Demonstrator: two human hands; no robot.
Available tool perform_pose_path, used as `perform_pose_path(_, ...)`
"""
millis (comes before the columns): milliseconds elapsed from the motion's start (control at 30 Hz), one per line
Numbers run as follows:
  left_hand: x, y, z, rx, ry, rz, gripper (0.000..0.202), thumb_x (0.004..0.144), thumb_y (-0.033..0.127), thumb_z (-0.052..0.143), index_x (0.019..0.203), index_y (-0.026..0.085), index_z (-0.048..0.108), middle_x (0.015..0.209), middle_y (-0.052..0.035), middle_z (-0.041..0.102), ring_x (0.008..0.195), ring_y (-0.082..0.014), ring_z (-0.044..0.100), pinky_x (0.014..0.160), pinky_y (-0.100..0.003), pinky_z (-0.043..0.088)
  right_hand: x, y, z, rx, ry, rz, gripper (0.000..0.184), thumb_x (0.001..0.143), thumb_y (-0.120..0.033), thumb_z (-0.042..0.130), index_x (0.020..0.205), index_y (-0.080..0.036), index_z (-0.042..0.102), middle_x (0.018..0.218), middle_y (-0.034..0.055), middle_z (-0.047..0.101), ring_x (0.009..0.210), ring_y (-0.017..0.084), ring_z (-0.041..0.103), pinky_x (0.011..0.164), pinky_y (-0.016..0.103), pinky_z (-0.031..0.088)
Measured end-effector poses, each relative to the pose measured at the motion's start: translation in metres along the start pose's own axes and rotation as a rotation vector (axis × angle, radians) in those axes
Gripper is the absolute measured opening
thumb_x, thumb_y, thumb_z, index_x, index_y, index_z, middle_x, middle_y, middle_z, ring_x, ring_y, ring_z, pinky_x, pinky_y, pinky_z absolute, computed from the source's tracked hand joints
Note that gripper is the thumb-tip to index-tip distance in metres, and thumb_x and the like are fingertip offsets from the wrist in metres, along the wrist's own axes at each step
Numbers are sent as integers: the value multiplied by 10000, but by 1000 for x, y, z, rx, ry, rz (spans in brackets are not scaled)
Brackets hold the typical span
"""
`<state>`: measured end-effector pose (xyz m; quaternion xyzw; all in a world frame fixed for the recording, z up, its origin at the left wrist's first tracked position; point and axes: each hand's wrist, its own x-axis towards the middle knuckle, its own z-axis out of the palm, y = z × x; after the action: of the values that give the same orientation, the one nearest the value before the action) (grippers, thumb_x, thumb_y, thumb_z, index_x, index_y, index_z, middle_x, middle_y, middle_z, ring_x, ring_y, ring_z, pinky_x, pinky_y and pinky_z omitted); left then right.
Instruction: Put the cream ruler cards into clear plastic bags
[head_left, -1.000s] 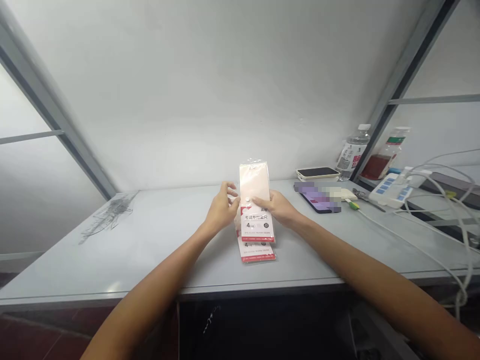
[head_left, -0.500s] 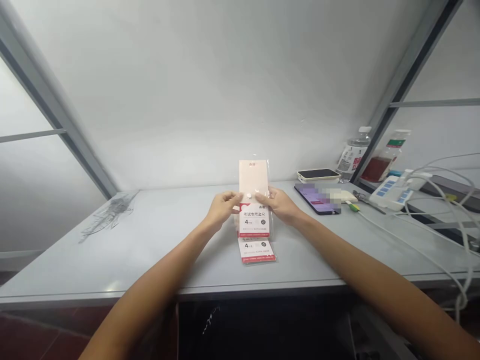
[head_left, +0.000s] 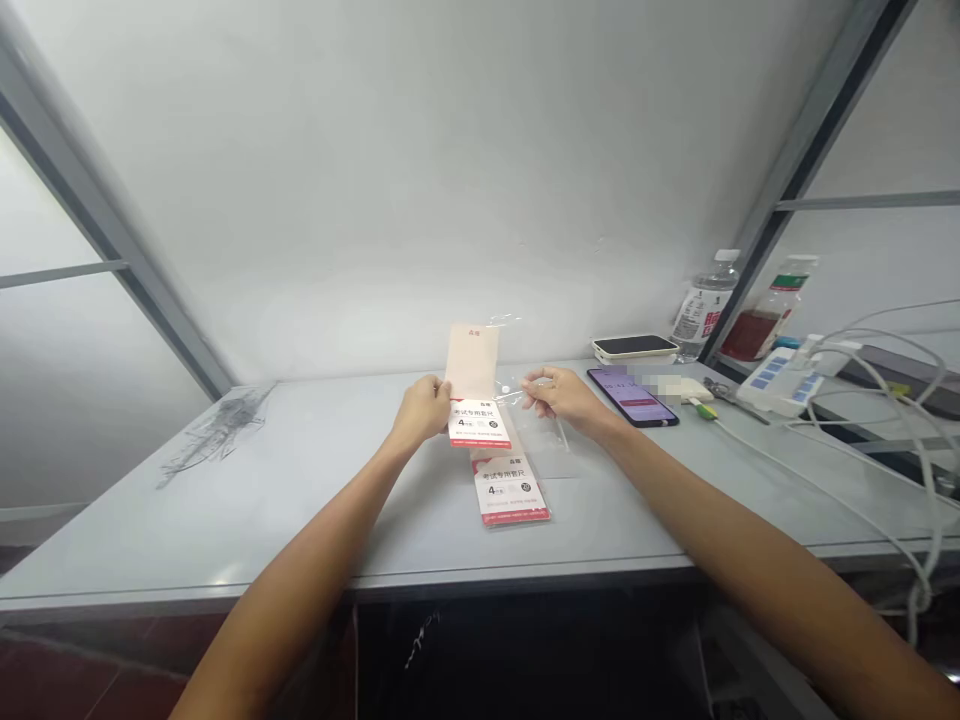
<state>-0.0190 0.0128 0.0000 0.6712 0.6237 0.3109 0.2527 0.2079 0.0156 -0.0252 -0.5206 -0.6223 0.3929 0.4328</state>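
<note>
A pale grey tabletop (head_left: pixel 315 450) stretches across the frame below centre, dark scribbles (head_left: pixel 223 432) marking its left end. A red-and-white printed packet (head_left: pixel 513 496) lies at lower centre; right of centre rest a lit smartphone (head_left: pixel 642 405) and, behind it, a cream-cased phone (head_left: pixel 636 347) and labelled clear bottle (head_left: pixel 705 308).

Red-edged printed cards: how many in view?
2 visible. The upper card is held in the left hand; the lower card lies on the desk, partly covered by the upper one in this view. More may be hidden beneath it.
</note>
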Motion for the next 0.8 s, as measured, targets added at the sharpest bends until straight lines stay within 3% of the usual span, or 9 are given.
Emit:
perform_pose_path(133,12,-9,-18,308,-23,-80,238,859,328,322,843,185,512,892,-74,663,698,-151,625,528,-223,440,4,6,-15,-293,68,44,248,845,-376,468,957,-159,509,748,40,660,488,76,523,459,191,378)
perform_pose_path(233,18,-19,-31,417,-96,-177,175,799,277,421,821,157,547,840,-114,670,624,-181,625,515,-257,433,8,15,-28,-492,39,161,234,837,-329,479,972,-142,518,736,48,668,516,101,559,514,211,413)
perform_pose_path(333,20,-27,-37,556,-156,-267,102,708,208,520,776,149,569,699,-114,663,597,-225,628,542,-298,434,11,24,-35,-699,39,272,330,774,-318,560,1024,-105,524,732,96,669,655,194,619,584,272,434)
perform_pose_path(467,19,-31,-37,717,-171,-290,85,621,173,606,701,151,587,624,-112,642,762,-302,635,637,-346,437,11,27,-34,-929,80,314,419,722,-393,605,1014,-96,554,1020,205,618,942,319,579,693,353,429)
perform_pose_path(567,15,-27,-31,762,-115,-216,161,697,245,563,821,147,589,804,-143,659,864,-298,614,675,-347,436,8,23,-31,-1055,64,316,378,769,-416,542,986,-109,575,1044,198,608,951,320,574,705,368,427)
perform_pose_path(667,7,-18,-12,761,-32,-54,310,843,350,361,1014,149,525,1031,-156,614,956,-264,577,732,-346,425,6,18,-29,-1122,46,312,345,799,-417,502,941,-118,598,995,181,624,921,301,586,696,358,429)
perform_pose_path(733,0,-12,5,730,-45,124,429,860,480,266,979,167,534,986,-128,627,913,-254,588,726,-345,429,5,18,-28,-1144,42,303,345,804,-418,496,933,-118,607,996,180,620,926,300,585,700,357,429)
perform_pose_path(800,-5,-8,23,733,-130,200,498,814,571,301,940,160,550,924,-126,639,854,-267,601,693,-349,436,4,18,-26,-1162,48,294,350,810,-411,492,965,-118,603,1055,188,595,952,300,574,715,359,425)
